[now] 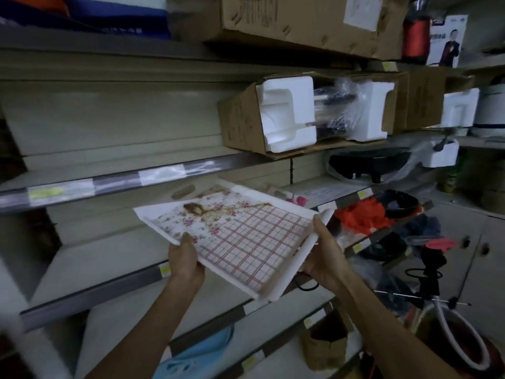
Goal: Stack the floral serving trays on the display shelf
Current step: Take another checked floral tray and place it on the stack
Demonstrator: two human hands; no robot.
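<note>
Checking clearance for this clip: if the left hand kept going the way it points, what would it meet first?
Probably the floral tray already lying on the shelf, just beyond the held tray; depth is unclear. The left hand points up and forward.

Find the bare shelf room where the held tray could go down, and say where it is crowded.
Free: the shelf left of the left hand, bare to its back wall. Both hands, right hand too, hold the tray. Crowded: right of the tray, red items and dark clutter; above, the open box.
</note>
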